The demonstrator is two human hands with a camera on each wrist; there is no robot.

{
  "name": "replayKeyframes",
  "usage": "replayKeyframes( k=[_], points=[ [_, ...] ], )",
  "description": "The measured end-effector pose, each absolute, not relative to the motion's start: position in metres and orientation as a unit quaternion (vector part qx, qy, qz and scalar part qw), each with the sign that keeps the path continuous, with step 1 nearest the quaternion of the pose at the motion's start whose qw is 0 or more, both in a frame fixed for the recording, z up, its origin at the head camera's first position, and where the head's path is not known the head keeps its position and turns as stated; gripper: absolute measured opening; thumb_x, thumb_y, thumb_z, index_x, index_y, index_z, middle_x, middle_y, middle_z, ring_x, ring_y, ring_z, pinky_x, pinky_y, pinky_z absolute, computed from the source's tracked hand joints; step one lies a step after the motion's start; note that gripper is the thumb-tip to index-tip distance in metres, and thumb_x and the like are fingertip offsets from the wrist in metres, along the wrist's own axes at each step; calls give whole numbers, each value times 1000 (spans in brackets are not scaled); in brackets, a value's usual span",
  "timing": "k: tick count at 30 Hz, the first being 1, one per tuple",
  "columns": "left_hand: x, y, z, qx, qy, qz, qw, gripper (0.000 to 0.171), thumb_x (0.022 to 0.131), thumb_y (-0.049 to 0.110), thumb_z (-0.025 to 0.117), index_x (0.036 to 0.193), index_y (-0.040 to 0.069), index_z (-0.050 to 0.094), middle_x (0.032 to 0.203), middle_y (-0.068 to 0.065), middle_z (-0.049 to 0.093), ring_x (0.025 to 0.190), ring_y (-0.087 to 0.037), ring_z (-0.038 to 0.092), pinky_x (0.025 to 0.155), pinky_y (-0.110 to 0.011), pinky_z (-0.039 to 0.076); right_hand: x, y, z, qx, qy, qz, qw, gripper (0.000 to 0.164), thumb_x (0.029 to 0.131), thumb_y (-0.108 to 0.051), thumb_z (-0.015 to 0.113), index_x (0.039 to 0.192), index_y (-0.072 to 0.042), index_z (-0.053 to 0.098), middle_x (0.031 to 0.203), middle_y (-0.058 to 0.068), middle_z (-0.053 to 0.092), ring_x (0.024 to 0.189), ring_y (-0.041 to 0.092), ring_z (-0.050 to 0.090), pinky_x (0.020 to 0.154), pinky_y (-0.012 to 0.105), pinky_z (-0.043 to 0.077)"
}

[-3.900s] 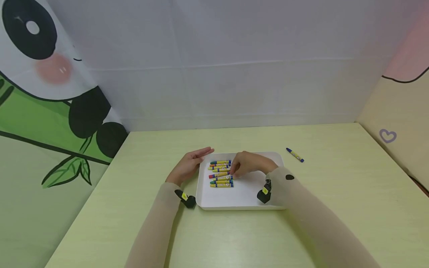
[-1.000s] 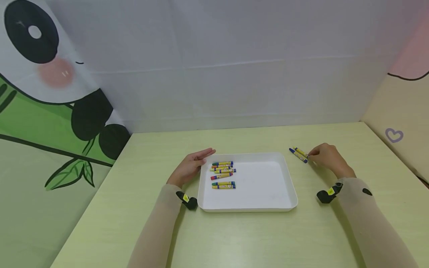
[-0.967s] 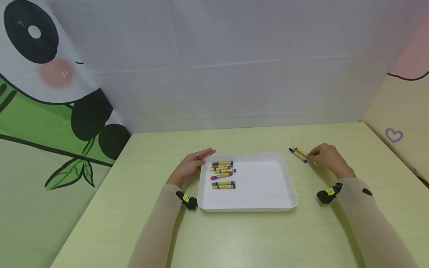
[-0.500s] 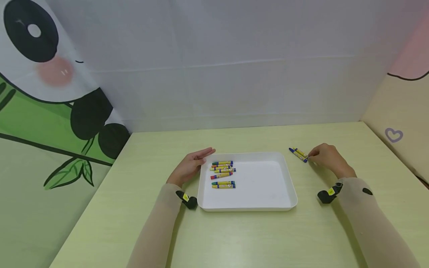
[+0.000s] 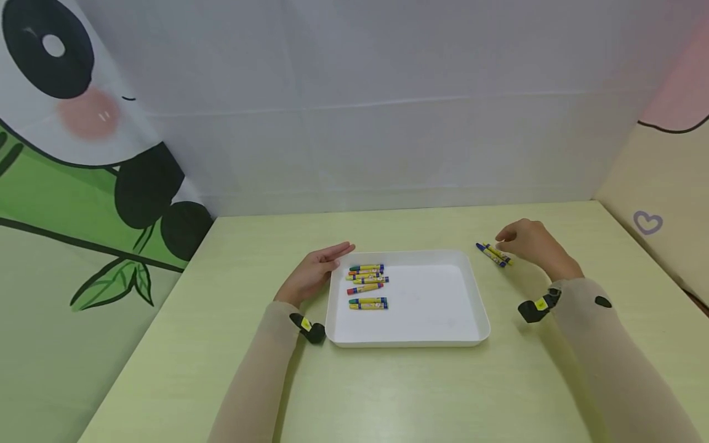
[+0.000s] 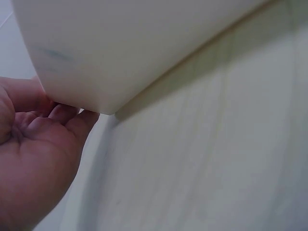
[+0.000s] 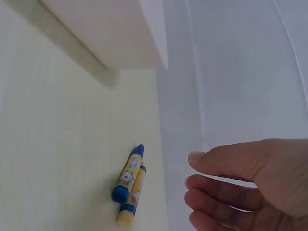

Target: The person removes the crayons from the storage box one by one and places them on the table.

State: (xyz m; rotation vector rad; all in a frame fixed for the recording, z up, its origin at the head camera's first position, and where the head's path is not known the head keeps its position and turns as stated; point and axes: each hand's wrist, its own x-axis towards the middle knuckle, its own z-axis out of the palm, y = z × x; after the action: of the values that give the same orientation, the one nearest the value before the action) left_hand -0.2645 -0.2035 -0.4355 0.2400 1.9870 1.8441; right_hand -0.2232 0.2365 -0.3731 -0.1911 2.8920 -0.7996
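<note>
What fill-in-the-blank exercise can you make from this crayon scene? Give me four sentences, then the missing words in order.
1. The white tray has ____ crayons in it.
2. The crayon lying alone between the tray's two groups has a ____ tip.
3. Outside the tray, near the right hand, ____ crayons lie on the table.
4. The hand touching the tray is the person's ____ one.

Missing words: seven; red; two; left.

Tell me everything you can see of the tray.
The tray is white, rectangular and shallow, with rounded corners and low walls; it looks like smooth plastic. A faint bluish smear marks its outside. It lies flat on the table, seven crayons in its left half. The left hand touches it near the far left corner.
</note>
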Motion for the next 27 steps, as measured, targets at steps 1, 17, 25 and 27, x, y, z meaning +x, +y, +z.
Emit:
replayKeyframes(
  k=[1,17,25,27],
  points=[
    [-265,-203,-435,87,714,663,209,46,101,3,40,146,14,43,150,3,45,143,-16,33,115,-38,31,-224,234,-370,-67,959,-268,66,34,93,-18,58,117,6,64,115,26,64,105,41,59,85,53,50],
    [-266,-203,-437,86,711,667,207,46,101,2,40,145,14,44,149,2,45,143,-16,33,115,-37,31,-236,176,-342,-130,928,-341,73,30,94,-26,61,116,-7,68,116,14,68,107,30,62,91,47,50],
    [-266,-202,-438,85,714,664,206,46,101,2,40,145,14,44,149,2,45,143,-17,33,115,-38,30,-245,133,-345,-160,922,-339,99,23,91,-20,65,110,-9,72,107,8,72,96,22,65,84,40,52],
    [-266,-202,-438,85,714,664,206,46,101,2,40,145,14,44,149,3,46,143,-16,33,116,-37,30,-247,123,-350,-173,921,-332,106,23,90,-19,66,109,-8,72,106,8,72,95,21,66,84,39,53]
  ],
)
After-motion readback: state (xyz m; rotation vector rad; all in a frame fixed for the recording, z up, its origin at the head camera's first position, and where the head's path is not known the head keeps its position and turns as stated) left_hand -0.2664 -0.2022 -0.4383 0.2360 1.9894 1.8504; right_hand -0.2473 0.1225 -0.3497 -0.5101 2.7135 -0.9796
